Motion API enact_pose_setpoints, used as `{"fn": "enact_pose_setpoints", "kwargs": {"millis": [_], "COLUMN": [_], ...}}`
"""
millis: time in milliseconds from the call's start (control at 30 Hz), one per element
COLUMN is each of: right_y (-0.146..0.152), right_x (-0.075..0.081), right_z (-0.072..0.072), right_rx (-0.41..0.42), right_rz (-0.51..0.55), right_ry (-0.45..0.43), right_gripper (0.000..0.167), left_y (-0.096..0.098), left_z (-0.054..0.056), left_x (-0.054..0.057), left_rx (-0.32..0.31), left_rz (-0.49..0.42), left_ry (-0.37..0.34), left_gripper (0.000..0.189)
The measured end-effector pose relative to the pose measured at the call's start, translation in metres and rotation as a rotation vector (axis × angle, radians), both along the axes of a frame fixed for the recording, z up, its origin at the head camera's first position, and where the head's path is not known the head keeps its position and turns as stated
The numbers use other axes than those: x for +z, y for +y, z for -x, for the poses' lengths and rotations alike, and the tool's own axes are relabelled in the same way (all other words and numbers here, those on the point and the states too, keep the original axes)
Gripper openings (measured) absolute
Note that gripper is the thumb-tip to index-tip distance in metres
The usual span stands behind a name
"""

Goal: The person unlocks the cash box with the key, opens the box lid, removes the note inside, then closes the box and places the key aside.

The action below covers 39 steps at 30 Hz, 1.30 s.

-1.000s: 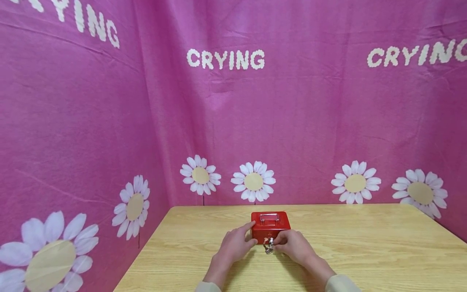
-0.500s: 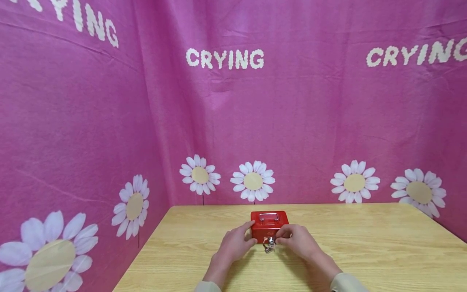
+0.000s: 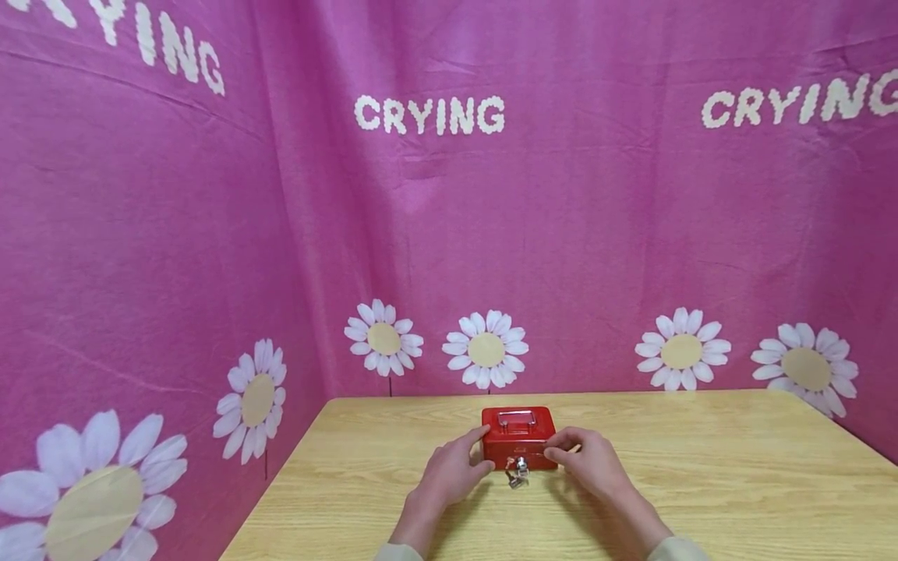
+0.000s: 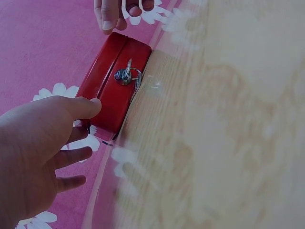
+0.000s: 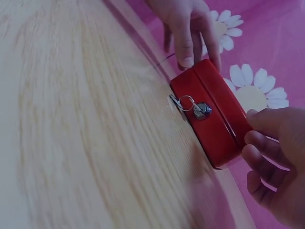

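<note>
A small red cash box with a metal carrying handle on its lid stands on the table, lid down. A key sits in the round lock on its front, and a key ring with another key hangs from it. My left hand holds the box at its left front corner, thumb on the front and fingers round the side. At the right side, my right hand has its thumb and forefinger by the lid's edge, other fingers loosely bent. Whether those fingertips touch the box is hard to tell.
The table has a light wood-grain top. Behind it and along the left hangs a pink cloth printed with daisies and lettering. The box stands toward the table's far half.
My right hand has let go of the key at the lock and moved right to the box's right front corner. My left hand and the box have stayed in place.
</note>
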State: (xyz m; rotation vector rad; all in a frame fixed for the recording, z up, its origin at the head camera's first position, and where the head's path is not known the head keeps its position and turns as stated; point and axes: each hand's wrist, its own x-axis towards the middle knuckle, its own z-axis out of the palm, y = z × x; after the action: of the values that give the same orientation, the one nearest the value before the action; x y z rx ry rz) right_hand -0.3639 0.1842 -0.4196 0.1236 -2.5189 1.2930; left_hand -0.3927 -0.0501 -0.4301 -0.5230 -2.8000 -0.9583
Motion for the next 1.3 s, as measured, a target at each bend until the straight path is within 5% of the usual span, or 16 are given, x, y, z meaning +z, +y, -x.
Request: {"fn": "enact_pose_setpoints", "kwargs": {"millis": [200,667,1300], "right_y": [0.008,0.020,0.012], "right_x": [-0.001,-0.010,-0.016], "right_z": [0.003,0.007,0.006], "right_rx": [-0.027,-0.040,-0.011], "right_rz": [0.039,0.049,0.067], "right_ry": [0.005,0.000,-0.003], "right_gripper": [0.014,0.034,0.028], "left_y": [-0.003,-0.001,-0.002], "left_z": [-0.001,-0.003,-0.002], "left_x": [0.001,0.002,0.002], "left_rx": [-0.029,-0.001,0.019], "left_rz": [-0.013,-0.054,-0.019], "left_ry": [0.037,-0.018,-0.018], "left_gripper": [0.064,0.063,0.060]}}
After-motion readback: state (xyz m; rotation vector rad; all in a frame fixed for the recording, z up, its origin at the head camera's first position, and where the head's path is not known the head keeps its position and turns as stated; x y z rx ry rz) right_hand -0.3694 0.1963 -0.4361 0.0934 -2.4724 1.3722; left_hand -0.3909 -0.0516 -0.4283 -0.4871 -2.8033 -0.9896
